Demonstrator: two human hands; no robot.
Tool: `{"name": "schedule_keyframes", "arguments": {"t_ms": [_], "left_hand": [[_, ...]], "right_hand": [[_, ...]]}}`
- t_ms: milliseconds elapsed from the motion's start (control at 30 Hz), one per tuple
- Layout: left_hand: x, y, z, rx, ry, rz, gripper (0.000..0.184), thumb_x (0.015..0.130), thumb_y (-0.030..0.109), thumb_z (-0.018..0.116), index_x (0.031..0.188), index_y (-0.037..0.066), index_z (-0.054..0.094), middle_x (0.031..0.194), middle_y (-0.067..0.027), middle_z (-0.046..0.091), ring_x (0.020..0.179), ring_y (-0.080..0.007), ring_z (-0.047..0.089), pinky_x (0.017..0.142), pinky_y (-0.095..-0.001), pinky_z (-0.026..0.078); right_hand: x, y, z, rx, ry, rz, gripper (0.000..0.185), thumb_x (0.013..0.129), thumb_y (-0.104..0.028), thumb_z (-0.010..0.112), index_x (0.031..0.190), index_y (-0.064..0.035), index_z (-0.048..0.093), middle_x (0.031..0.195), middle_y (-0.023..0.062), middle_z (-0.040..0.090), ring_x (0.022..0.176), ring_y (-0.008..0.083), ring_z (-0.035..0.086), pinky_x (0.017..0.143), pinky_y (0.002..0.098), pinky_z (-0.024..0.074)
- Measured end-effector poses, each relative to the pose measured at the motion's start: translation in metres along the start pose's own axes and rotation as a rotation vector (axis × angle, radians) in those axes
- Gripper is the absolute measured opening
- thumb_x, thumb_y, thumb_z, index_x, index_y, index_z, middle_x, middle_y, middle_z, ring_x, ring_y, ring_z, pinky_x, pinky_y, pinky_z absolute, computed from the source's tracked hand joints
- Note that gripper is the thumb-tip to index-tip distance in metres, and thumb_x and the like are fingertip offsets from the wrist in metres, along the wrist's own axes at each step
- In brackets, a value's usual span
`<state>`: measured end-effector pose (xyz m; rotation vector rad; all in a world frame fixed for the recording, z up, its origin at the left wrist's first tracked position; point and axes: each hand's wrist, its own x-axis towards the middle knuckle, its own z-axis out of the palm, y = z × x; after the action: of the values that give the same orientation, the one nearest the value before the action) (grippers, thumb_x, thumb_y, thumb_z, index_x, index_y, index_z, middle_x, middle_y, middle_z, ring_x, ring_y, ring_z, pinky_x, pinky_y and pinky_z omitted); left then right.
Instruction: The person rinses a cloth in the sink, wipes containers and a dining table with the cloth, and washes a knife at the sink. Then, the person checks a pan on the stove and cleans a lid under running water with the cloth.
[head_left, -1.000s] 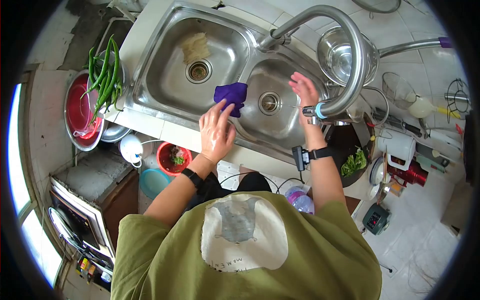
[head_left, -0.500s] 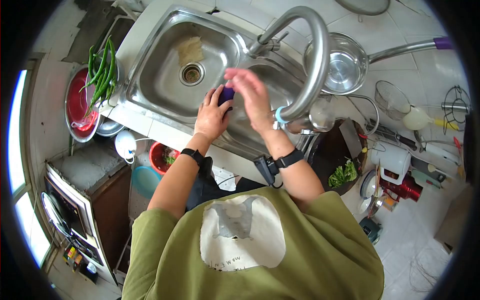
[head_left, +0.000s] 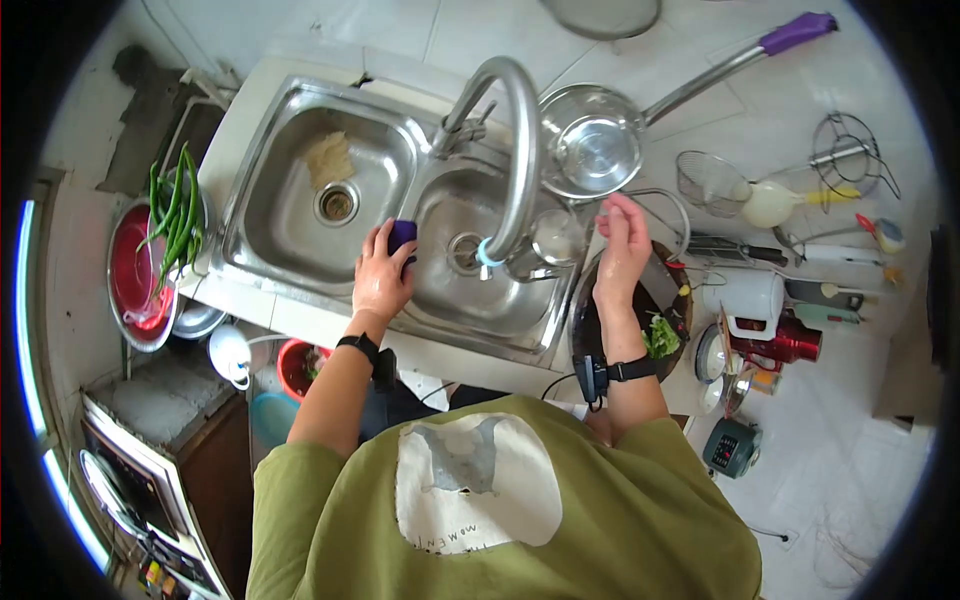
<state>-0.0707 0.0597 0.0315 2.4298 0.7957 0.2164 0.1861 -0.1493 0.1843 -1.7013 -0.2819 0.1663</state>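
Observation:
My left hand (head_left: 382, 275) rests at the divider between the two sink basins, its fingers closed over a dark purple object (head_left: 402, 236). Most of that object is under the hand, so its kind cannot be made out. To the right, my right hand (head_left: 624, 250) is raised beside the dark round board (head_left: 592, 320), fingers loosely bent, with nothing visible in it. Green leaves (head_left: 661, 337) lie on that board. Between the hands, the curved faucet (head_left: 522, 150) hangs over the right basin (head_left: 480, 305).
A tan cloth (head_left: 328, 160) lies in the left basin (head_left: 270, 215). Behind the faucet sits a long-handled metal pan (head_left: 590, 140). Green chilies (head_left: 178, 215) top a container at left, near a red basin (head_left: 132, 250). A white electric appliance (head_left: 745, 300) and a wire strainer (head_left: 710, 180) are at right.
My right hand has swung right, away from the purple object, to beside the round board. My left hand stays on the object. The whole view has shifted.

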Motion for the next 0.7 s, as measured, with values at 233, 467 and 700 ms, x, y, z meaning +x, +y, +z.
{"name": "schedule_keyframes", "arguments": {"t_ms": [233,467,700], "left_hand": [[-0.005,-0.001,0.0,-0.02,0.016,0.016,0.049,0.081,0.009,0.07,0.128,0.022,0.071,0.164,-0.0129,0.041,0.15,-0.0408,0.038,0.112,-0.0571,0.046],[-0.011,-0.003,-0.004,-0.037,0.031,0.027,0.043,0.079,0.008,0.072,0.121,0.019,0.074,0.161,-0.0126,0.044,0.149,-0.0394,0.039,0.11,-0.0559,0.048],[-0.015,-0.008,-0.005,-0.052,0.055,0.043,0.042,0.078,0.009,0.074,0.119,0.02,0.075,0.161,-0.0118,0.044,0.148,-0.0385,0.04,0.11,-0.0539,0.049]], "right_hand": [[0.111,-0.109,0.007,-0.137,0.08,-0.464,0.043,0.107,-0.023,0.065,0.141,0.0017,0.06,0.125,0.011,0.071,0.116,0.0181,0.064,0.104,0.0331,0.0494],[0.164,-0.12,0.0,-0.142,-0.075,-0.418,0.041,0.104,-0.025,0.069,0.135,0.0011,0.064,0.113,0.0098,0.075,0.103,0.0167,0.069,0.094,0.031,0.0528],[0.123,-0.147,0.004,-0.369,0.13,-0.584,0.03,0.102,-0.027,0.072,0.114,-0.0004,0.066,0.098,0.0092,0.075,0.088,0.0171,0.07,0.08,0.0328,0.0558]]}}
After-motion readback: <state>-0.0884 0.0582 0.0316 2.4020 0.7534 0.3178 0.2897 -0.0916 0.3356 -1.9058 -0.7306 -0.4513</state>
